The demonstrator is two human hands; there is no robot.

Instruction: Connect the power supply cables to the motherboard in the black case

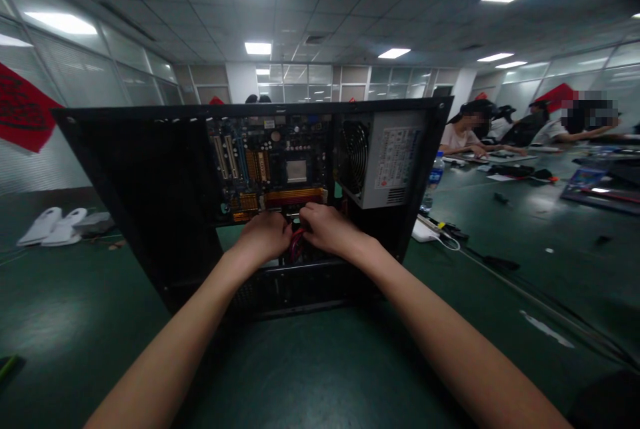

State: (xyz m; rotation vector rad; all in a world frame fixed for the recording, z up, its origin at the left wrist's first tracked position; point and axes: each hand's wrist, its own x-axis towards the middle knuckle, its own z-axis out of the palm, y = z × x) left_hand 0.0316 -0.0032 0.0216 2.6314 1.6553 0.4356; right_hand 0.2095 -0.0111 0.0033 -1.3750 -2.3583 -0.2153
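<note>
Apparently right hand [327,229] pinches red cables [297,246]; left hand [265,236] curled beside them, hold hidden.

Red cables [297,244] inside black case [135,182]

Open from the front at the dark left side of the computer case [143,196]; hemmed in at right by the power supply [397,166] — bulky beside the motherboard [280,139]; crowded low in the middle by left hand [266,236] and right hand [327,226], close together at red cables [296,246]; barred just beneath by the lower rail [310,269].
</note>
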